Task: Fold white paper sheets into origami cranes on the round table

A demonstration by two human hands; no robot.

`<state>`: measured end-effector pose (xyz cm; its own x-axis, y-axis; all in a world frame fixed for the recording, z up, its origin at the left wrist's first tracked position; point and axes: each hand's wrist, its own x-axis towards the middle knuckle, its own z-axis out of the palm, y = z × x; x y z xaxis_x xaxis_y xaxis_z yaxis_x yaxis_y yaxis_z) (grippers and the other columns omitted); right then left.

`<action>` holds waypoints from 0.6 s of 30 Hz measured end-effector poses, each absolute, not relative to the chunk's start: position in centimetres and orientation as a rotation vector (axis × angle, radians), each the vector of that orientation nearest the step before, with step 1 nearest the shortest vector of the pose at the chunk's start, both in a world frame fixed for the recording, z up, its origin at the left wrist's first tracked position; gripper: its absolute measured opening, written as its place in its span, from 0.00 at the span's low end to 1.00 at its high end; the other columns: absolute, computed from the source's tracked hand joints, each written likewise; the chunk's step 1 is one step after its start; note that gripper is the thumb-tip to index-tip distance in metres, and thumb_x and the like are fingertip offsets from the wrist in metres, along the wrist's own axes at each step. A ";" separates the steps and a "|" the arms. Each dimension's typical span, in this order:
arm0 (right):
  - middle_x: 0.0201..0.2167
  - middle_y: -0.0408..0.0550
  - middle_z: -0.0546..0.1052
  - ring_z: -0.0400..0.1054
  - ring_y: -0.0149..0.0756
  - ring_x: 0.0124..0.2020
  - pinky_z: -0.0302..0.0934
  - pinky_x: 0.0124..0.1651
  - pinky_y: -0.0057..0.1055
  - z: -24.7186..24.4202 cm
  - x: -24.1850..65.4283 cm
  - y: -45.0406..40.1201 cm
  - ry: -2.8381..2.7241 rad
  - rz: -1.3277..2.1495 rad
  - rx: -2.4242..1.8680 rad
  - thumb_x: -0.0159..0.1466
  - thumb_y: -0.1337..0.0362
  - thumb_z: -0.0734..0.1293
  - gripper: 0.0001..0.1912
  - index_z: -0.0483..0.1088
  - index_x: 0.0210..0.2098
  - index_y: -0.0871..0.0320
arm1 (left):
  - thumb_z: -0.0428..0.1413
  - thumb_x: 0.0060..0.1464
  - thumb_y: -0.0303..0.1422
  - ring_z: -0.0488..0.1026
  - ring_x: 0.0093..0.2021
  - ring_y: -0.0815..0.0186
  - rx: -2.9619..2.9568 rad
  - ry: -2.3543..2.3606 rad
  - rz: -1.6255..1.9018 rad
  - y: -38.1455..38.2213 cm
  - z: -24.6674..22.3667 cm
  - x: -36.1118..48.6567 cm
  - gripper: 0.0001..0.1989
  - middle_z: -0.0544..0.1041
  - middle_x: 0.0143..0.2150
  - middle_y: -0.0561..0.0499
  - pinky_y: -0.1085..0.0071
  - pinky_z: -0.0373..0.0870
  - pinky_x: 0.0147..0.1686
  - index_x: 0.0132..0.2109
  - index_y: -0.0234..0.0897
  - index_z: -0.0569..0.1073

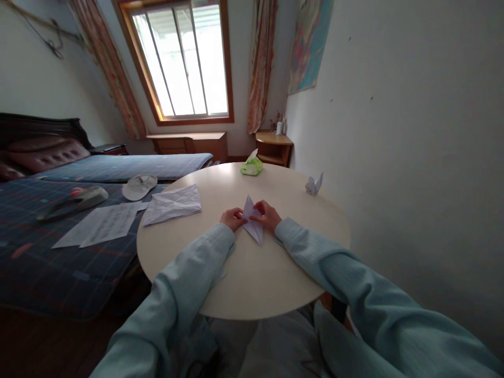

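Note:
Between my two hands, over the middle of the round table (260,286), is a folded sheet of white paper (254,229) in a narrow diamond shape, one point away from me and one toward me. My left hand (233,219) pinches its left edge. On the other side my right hand (268,215) has its fingers closed on the right part of the paper, near the upper half. A crease runs down the lower half. The fingertips partly cover the paper's middle.
A green tissue pack (252,167) sits at the table's far edge. To the right stands a folded paper figure (314,185). Creased white sheets (173,205) lie at the left edge. Beside the table, a bed (71,278) holds printed sheets (104,224) and a white cap (139,188).

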<state>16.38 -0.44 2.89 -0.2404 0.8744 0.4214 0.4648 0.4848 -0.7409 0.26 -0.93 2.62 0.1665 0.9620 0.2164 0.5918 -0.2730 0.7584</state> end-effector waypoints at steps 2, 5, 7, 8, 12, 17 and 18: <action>0.28 0.44 0.69 0.63 0.29 0.30 0.58 0.31 0.27 2.9 16.3 -0.6 -1.888 0.602 -1.118 0.42 0.59 0.66 0.18 0.59 0.30 0.59 | 0.57 0.31 0.32 0.63 0.20 0.75 1.915 1.424 0.931 -0.9 2.6 0.2 0.13 0.68 0.19 0.57 0.79 0.60 0.21 0.31 0.34 0.70; 0.28 0.43 0.69 0.63 0.28 0.30 0.57 0.31 0.26 3.2 16.3 -0.9 -1.944 0.546 -1.124 0.43 0.59 0.66 0.15 0.62 0.28 0.59 | 0.57 0.31 0.32 0.63 0.20 0.75 1.930 1.408 0.930 -0.8 2.4 0.1 0.13 0.67 0.19 0.57 0.79 0.59 0.21 0.30 0.34 0.70; 0.26 0.43 0.69 0.62 0.28 0.29 0.56 0.32 0.25 3.3 16.3 -1.0 -2.002 0.471 -1.125 0.44 0.60 0.65 0.12 0.64 0.26 0.59 | 0.57 0.31 0.33 0.62 0.20 0.75 1.948 1.413 0.931 -0.7 2.2 0.2 0.13 0.67 0.19 0.58 0.80 0.58 0.21 0.30 0.34 0.70; 0.25 0.43 0.69 0.62 0.27 0.28 0.56 0.31 0.25 3.4 16.3 -1.1 -2.030 0.436 -1.122 0.45 0.60 0.65 0.10 0.65 0.25 0.59 | 0.57 0.31 0.33 0.62 0.20 0.76 1.954 1.417 0.930 -0.8 2.2 0.2 0.13 0.67 0.18 0.58 0.80 0.58 0.21 0.30 0.34 0.70; 0.21 0.41 0.68 0.60 0.26 0.23 0.53 0.28 0.22 3.7 16.3 -1.3 -2.116 0.345 -1.113 0.46 0.61 0.64 0.08 0.66 0.20 0.59 | 0.56 0.32 0.34 0.60 0.20 0.77 1.983 1.422 0.950 -1.1 2.1 0.3 0.13 0.65 0.18 0.59 0.81 0.56 0.20 0.31 0.34 0.71; 0.16 0.39 0.65 0.57 0.24 0.20 0.49 0.24 0.21 3.9 16.3 -1.5 -2.128 0.346 -1.148 0.47 0.60 0.63 0.09 0.65 0.20 0.60 | 0.51 0.38 0.39 0.57 0.19 0.76 2.008 1.343 0.987 -1.2 2.0 0.5 0.14 0.62 0.16 0.58 0.80 0.53 0.19 0.29 0.32 0.71; 0.16 0.39 0.65 0.57 0.24 0.20 0.49 0.24 0.21 3.9 16.2 -1.6 -2.124 0.357 -1.146 0.47 0.60 0.63 0.09 0.64 0.20 0.61 | 0.51 0.39 0.39 0.57 0.19 0.76 2.003 1.343 0.997 -1.1 2.0 0.6 0.14 0.61 0.15 0.58 0.80 0.53 0.19 0.28 0.32 0.71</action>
